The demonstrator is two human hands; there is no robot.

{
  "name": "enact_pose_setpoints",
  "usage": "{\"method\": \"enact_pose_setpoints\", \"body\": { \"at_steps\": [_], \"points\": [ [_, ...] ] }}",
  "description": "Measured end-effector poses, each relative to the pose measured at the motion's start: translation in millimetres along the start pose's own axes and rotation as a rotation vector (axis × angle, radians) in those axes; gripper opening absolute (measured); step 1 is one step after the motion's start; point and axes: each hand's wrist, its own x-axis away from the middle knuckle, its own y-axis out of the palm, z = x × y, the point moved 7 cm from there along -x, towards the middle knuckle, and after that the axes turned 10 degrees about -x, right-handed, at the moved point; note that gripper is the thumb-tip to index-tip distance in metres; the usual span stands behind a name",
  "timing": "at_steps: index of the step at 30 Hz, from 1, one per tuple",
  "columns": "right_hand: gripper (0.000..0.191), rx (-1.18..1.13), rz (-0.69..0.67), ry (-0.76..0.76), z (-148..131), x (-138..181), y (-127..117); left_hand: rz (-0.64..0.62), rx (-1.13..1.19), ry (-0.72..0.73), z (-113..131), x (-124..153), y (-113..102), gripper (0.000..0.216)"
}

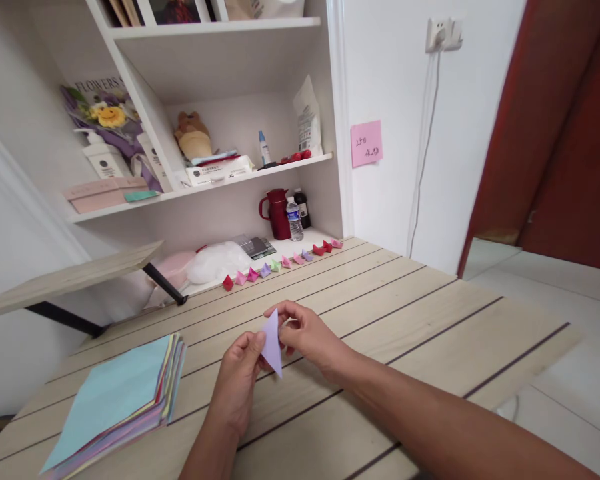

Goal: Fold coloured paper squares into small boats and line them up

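Where hands (239, 365) hold, lilac paper (272, 341), folded, triangular

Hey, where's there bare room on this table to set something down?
The widest bare patch of table lies beyond the right forearm, toward the table's right edge. Smaller ones: between the paper stack and the left hand, and between the purple paper it holds and the row of folded papers. The back edge is crowded along that row.
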Motion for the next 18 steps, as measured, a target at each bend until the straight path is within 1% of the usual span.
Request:
{"method": "enact_pose_setpoints", "body": {
  "at_steps": [4,7,12,14,18],
  "points": [
    [0.032,0.058,-0.034,-0.020,6,0,4,0.022,-0.016,0.024,-3,-2,-2,0.033],
    [0.029,0.082,-0.051,-0.035,9,-1,6,0.025,-0.018,0.030,-4,-3,-2,0.032],
    [0.028,0.020,-0.003,-0.025,14,-5,3,0.041,-0.009,0.041,0,-1,-2,0.032],
    [0.024,0.008,0.005,-0.019,16,-6,2,0.046,-0.013,0.048,2,0,-2,0.034],
    [0.008,0.018,0.021,-0.026,17,-7,1,0.051,-0.060,0.059,4,1,1,0.036]
  ]
}}
